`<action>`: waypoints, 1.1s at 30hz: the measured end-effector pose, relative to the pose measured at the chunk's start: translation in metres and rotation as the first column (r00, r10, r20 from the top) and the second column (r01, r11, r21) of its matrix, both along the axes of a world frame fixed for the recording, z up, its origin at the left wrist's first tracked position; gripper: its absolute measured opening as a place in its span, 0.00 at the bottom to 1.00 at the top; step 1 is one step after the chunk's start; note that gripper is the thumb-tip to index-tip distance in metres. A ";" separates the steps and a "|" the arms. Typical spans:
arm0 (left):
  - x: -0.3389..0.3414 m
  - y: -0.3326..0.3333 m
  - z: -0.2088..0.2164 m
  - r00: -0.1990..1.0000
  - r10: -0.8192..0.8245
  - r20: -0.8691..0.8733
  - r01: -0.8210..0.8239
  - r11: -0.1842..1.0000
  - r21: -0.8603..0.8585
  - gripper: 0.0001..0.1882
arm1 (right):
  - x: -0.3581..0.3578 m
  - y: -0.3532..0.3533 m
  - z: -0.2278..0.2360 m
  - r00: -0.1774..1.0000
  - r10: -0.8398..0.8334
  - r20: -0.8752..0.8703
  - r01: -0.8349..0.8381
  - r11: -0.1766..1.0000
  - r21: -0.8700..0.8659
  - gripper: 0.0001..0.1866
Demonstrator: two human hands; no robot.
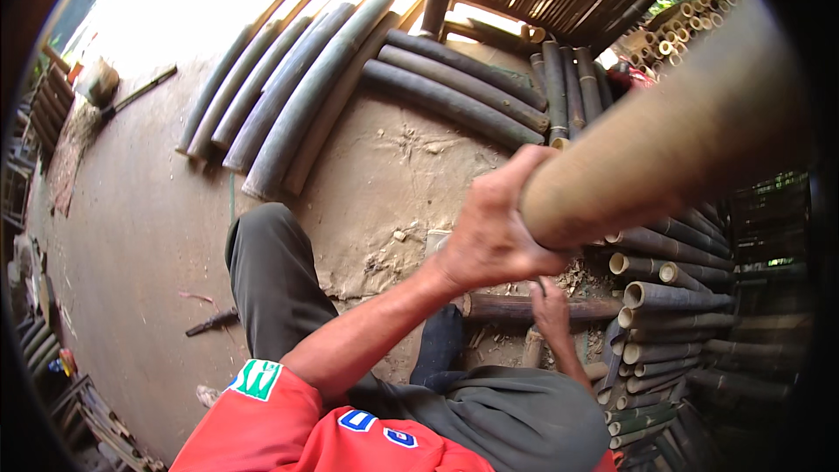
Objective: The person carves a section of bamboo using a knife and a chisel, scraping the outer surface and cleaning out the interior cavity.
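Bamboo pole [655, 140], thick & motion-blurred, slants up to the R, lower end in L hand [500, 220], fingers grasping it. R hand [551, 308], lower down, nr dark log [502, 307] on floor [149, 253]; fingers curled, can't tell on what. Other poles [306, 92] lie beyond.

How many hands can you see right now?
2. The left hand grips a thick bamboo pole; the right hand is lower in view, by a dark log. Others could be hidden.
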State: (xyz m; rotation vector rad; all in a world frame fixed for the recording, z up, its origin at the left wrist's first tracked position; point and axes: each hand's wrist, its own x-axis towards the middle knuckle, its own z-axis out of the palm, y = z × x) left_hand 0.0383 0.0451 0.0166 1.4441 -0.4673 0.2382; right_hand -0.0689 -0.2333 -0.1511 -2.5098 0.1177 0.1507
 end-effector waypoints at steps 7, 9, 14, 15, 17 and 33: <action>0.010 0.011 0.006 0.984 -0.016 -0.177 0.014 1.000 -0.012 0.41 | -0.004 0.056 -0.062 0.976 -0.034 -0.217 0.108 0.935 0.338 0.38; 0.013 0.011 0.013 0.982 -0.030 -0.185 0.028 0.999 -0.015 0.41 | -0.007 0.064 -0.065 0.994 -0.010 -0.110 0.053 0.917 0.395 0.44; 0.010 -0.008 0.035 0.979 -0.117 -0.167 0.106 0.992 -0.076 0.40 | -0.037 0.045 -0.053 0.998 0.004 -0.062 0.025 0.880 0.475 0.46; 0.009 -0.012 0.040 0.975 -0.145 -0.166 0.132 0.987 -0.091 0.40 | -0.049 0.035 -0.045 1.000 0.006 -0.003 -0.004 0.910 0.415 0.45; 0.001 -0.028 0.040 0.931 -0.268 -0.248 0.216 0.952 -0.216 0.40 | -0.074 0.013 -0.046 0.995 -0.098 -0.010 0.091 0.879 0.469 0.42; -0.056 -0.031 -0.132 0.609 -0.224 -0.761 -0.129 0.919 -0.374 0.27 | -0.177 -0.012 -0.047 0.744 -0.483 -0.462 0.601 0.786 0.145 0.34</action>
